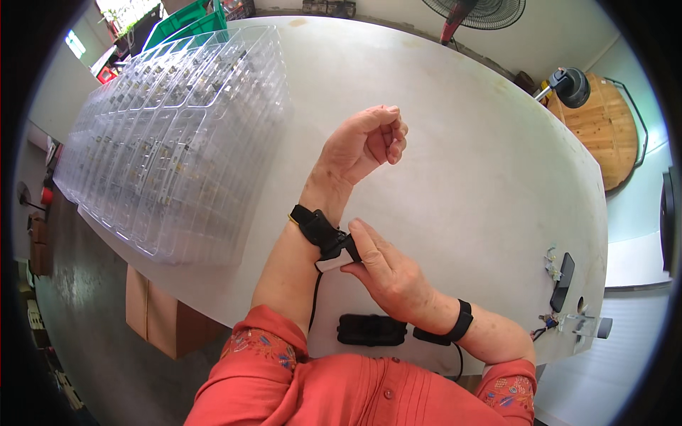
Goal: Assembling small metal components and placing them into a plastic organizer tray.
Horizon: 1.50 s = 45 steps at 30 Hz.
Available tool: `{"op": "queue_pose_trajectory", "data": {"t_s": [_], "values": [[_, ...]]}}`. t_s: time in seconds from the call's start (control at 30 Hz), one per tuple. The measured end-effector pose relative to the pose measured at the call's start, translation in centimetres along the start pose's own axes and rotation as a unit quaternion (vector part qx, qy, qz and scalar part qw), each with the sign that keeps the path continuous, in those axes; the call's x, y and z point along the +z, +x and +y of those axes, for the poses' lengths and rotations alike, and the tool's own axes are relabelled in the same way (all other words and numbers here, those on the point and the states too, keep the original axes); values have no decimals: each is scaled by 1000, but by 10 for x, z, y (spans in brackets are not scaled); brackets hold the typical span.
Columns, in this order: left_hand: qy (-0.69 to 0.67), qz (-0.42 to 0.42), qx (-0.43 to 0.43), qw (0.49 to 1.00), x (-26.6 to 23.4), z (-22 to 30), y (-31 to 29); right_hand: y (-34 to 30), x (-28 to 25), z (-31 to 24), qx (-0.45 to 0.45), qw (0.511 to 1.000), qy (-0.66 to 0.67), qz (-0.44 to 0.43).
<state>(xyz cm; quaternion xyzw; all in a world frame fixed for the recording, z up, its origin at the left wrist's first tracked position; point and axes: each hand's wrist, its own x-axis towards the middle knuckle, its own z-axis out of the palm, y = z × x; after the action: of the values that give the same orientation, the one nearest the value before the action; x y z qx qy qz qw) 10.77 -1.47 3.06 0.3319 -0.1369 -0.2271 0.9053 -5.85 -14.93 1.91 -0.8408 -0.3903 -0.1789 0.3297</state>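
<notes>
My left hand (pixel 366 142) is held out over the white table (pixel 455 163), its fingers curled into a loose fist with nothing visible in them. A black strap with a small black-and-white device (pixel 332 245) is fastened round my left wrist. My right hand (pixel 394 273) reaches across and grips this device, fingers on its top and side, thumb side partly hidden. A thin black cable (pixel 315 298) hangs down from the device. On my right wrist sits another black band (pixel 463 321), with a dark device (pixel 435 336) below it.
Clear plastic trays (pixel 170 149) with small parts stand stacked at the left. A black rectangular case (pixel 371 329) lies near my body. A phone (pixel 563 282) and keys (pixel 548 321) are at the right edge. A green crate (pixel 185 25), fan (pixel 490 8) and lamp (pixel 570 87) stand farther off.
</notes>
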Motion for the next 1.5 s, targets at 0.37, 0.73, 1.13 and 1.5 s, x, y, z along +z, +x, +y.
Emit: {"op": "queue_pose_trajectory", "data": {"t_s": [0.37,0.73,1.13,1.5], "values": [[-3,-12,-4,1000,-1,-2,1,3,-10,-4,82,985,149,-26],[158,14,28,987,65,13,-21,9,-39,6,420,548,717,-95],[338,-129,-6,932,144,17,-64,-9,-31,13,295,390,828,-274],[400,-196,99,890,166,-1,-85,-21,-10,-7,273,492,789,-247]]}}
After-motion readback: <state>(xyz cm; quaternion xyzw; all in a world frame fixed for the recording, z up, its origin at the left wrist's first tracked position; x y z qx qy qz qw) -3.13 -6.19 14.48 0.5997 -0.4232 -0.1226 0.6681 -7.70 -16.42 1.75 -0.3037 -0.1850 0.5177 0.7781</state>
